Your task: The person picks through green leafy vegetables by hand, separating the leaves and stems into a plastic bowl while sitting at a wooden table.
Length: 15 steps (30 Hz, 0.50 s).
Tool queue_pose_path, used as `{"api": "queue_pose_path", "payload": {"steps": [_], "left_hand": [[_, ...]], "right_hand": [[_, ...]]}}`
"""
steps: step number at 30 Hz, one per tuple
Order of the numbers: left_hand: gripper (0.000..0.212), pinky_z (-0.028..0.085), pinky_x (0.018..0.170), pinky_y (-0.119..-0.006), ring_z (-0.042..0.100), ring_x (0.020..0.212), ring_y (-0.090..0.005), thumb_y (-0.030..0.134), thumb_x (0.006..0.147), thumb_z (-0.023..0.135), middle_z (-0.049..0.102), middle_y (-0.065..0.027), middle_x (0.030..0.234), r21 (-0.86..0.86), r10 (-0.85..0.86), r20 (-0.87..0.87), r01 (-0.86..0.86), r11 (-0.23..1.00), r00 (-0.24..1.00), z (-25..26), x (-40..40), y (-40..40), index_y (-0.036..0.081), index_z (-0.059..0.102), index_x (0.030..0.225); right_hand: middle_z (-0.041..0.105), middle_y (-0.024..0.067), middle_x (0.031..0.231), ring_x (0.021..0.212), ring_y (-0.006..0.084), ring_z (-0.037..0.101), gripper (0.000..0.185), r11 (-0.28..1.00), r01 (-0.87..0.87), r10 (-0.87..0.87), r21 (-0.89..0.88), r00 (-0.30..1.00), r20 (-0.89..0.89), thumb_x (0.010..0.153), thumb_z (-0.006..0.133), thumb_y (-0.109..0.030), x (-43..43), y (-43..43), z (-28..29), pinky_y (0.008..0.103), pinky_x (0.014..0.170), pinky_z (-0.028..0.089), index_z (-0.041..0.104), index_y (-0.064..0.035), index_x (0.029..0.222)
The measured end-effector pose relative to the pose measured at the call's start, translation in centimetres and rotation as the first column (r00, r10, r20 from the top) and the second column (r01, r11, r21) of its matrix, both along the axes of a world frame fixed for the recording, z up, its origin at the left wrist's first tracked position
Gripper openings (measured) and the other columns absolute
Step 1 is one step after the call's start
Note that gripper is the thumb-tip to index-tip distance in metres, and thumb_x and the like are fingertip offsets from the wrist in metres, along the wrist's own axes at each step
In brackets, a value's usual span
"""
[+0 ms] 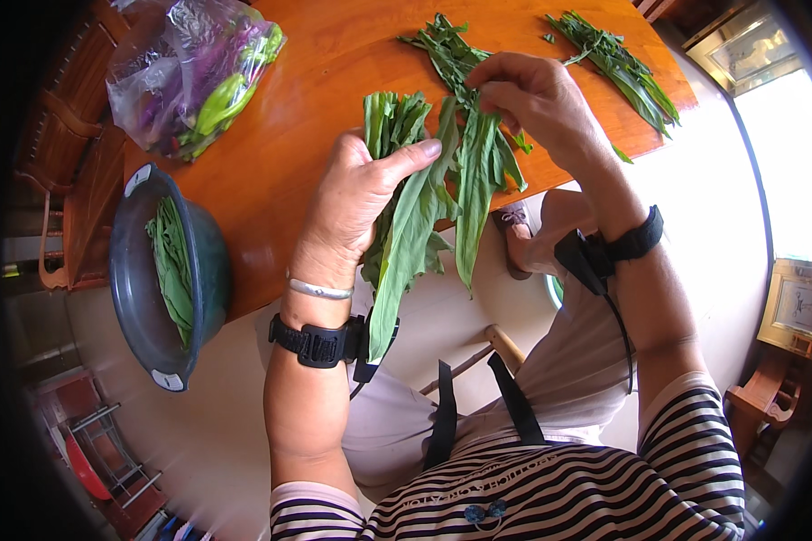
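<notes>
My left hand (372, 182) is closed round a bundle of long green leafy vegetables (406, 203), its thumb across the leaves, their tips hanging past the table edge. To its right, my right hand (534, 101) has its thumb and forefinger pinched at the upper end of more drooping leaves (477, 182); the fingertips partly hide the grip. A pile of leafy greens (446, 47) lies on the wooden table just beyond that hand. Another bunch of greens (616, 71) rests near the table's right corner.
A dark plastic basin (210, 264) with long leaves (172, 270) inside stands at the table's left edge. Behind it, a clear plastic bag (189, 74) holds purple and green vegetables. The orange-brown wooden table (271, 196) ends just before my knees. Wooden chairs (74, 128) stand at left.
</notes>
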<state>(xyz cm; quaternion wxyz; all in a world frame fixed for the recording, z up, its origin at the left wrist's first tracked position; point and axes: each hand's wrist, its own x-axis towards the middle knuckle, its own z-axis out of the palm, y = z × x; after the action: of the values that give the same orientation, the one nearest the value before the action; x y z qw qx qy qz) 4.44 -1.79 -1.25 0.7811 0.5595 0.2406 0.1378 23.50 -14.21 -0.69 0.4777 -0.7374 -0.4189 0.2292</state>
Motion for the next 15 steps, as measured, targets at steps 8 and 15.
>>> {"api": "queue_pose_path", "payload": {"steps": [8, 15], "left_hand": [[0.008, 0.049, 0.063, -0.024, 0.060, 0.067, -0.0057, 0.010, 0.086, 0.075, 0.070, 0.0004, 0.080, -0.050, -0.001, -0.015, 0.001, 0.999, 1.000, 0.6, -0.1, -0.3, 0.002, 0.071, 0.087], [0.008, 0.050, 0.062, -0.024, 0.061, 0.067, -0.0056, 0.010, 0.086, 0.075, 0.070, 0.0002, 0.080, -0.010, 0.011, 0.013, -0.011, 1.000, 1.000, 0.3, 0.1, -0.3, 0.003, 0.071, 0.087]], "right_hand": [[0.069, -0.0008, 0.079, 0.066, 0.0037, 0.055, 0.023, 0.990, -0.124, 0.126, -0.065, 0.992, 0.020, 0.098, 0.058, -0.018, -1.0, 0.3, 0.1, 0.0218, 0.058, 0.047, 0.068, -0.0013, 0.110], [0.070, 0.0072, 0.076, 0.067, 0.0126, 0.065, 0.020, 0.990, -0.137, 0.137, -0.043, 0.990, 0.010, 0.091, 0.060, -0.014, -1.6, 0.1, 0.8, 0.0291, 0.063, 0.051, 0.070, 0.0013, 0.099]]}}
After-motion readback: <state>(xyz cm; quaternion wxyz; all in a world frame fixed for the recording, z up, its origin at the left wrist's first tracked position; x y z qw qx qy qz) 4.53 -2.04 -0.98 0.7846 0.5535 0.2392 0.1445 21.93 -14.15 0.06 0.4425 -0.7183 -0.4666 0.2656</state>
